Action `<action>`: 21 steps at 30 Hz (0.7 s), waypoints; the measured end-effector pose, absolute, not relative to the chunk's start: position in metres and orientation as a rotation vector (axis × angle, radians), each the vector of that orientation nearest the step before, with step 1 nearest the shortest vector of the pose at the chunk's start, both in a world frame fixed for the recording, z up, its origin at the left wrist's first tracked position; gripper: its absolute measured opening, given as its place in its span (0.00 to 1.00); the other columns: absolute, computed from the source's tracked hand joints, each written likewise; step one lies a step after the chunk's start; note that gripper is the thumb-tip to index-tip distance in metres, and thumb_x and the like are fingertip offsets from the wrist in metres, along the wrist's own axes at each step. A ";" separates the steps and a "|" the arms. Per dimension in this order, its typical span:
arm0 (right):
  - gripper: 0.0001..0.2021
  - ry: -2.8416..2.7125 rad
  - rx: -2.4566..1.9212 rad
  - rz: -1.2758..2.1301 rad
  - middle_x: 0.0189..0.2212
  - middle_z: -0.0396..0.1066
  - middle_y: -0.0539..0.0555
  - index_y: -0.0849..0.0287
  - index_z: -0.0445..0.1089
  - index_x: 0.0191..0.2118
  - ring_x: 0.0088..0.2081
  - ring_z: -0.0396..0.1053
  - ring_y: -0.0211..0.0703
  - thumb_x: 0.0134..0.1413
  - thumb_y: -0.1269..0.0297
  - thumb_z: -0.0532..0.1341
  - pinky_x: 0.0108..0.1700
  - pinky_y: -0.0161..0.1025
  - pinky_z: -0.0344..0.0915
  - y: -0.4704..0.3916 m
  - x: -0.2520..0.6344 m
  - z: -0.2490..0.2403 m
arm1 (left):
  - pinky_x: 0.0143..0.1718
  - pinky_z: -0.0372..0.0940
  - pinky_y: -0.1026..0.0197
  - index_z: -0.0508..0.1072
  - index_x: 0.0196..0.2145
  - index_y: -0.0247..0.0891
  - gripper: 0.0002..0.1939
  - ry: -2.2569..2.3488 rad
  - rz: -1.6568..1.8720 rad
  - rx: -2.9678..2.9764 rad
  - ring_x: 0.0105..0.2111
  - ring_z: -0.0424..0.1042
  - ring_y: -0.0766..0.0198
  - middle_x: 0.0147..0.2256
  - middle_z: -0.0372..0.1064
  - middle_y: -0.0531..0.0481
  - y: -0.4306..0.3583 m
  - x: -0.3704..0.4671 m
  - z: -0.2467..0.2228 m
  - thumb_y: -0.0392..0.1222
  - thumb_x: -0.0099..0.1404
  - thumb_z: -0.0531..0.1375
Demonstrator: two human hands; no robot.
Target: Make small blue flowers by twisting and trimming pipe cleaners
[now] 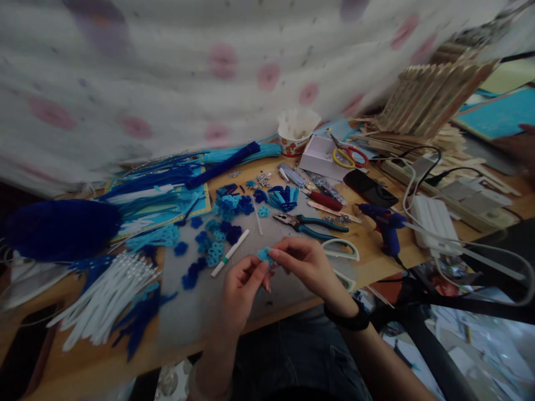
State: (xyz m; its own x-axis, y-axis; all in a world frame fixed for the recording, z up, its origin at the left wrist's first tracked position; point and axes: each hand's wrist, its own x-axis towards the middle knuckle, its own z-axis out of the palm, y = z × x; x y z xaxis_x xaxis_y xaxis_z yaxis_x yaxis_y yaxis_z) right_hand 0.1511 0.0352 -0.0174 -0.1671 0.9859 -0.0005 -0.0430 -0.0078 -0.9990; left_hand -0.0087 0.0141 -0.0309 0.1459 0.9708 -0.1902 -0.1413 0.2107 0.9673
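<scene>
Between the fingertips of both hands is a small light-blue pipe-cleaner flower [264, 254]. My left hand [244, 284] pinches it from the left, thumb and fingers closed. From the right, my right hand [303, 264] grips its other side; a dark band circles that wrist. The fingers cover part of the flower. Just left of the hands lies a white marker [229, 253] with a green ring. Beyond it are several dark and light blue pipe-cleaner flowers [215, 250] on a grey mat [179, 317]. Blue-handled pliers [311, 224] rest above my right hand.
White-handled scissors [355, 253] and a blue glue gun [384, 225] lie to the right, near a white power strip [434, 223] with cables. White pipe-cleaner stems [104, 301] are at left. Behind stand a paper cup [292, 139] and red-and-yellow scissors [349, 156]. Another person's hand [518, 147] shows at far right.
</scene>
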 end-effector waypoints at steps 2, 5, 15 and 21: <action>0.19 -1.286 -1.095 1.352 0.21 0.70 0.48 0.59 0.74 0.28 0.22 0.63 0.35 0.56 0.47 0.67 0.24 0.33 0.60 0.034 0.150 -0.019 | 0.34 0.64 0.61 0.76 0.26 0.39 0.16 1.086 1.043 0.982 0.25 0.67 0.65 0.21 0.67 0.55 0.014 -0.009 -0.031 0.52 0.63 0.66; 0.16 -1.431 -1.102 1.287 0.24 0.71 0.49 0.58 0.74 0.32 0.24 0.65 0.37 0.61 0.50 0.64 0.26 0.34 0.61 0.033 0.150 -0.017 | 0.35 0.65 0.60 0.79 0.29 0.40 0.13 1.103 1.035 0.906 0.27 0.69 0.63 0.23 0.70 0.53 0.012 -0.009 -0.031 0.52 0.61 0.68; 0.18 -1.704 -0.965 1.201 0.22 0.73 0.50 0.58 0.74 0.30 0.26 0.69 0.40 0.65 0.50 0.61 0.30 0.36 0.64 0.040 0.153 -0.010 | 0.29 0.64 0.64 0.80 0.29 0.37 0.17 0.726 0.680 0.423 0.19 0.59 0.70 0.19 0.63 0.56 0.014 -0.019 -0.035 0.55 0.57 0.71; 0.20 -1.726 -0.848 1.272 0.25 0.76 0.51 0.56 0.76 0.30 0.28 0.71 0.42 0.61 0.44 0.63 0.33 0.37 0.66 0.042 0.153 -0.009 | 0.24 0.66 0.67 0.73 0.26 0.36 0.15 0.286 0.413 0.168 0.14 0.36 0.75 0.15 0.47 0.65 0.015 -0.025 -0.048 0.49 0.64 0.66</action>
State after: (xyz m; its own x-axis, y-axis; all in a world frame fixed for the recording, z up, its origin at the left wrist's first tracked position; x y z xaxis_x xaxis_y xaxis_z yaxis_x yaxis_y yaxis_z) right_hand 0.1531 0.0423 -0.0086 -0.4443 0.8692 0.2169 0.0503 0.2659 -0.9627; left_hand -0.0248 0.0146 -0.0479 0.8765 0.4177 -0.2393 -0.3708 0.9028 0.2179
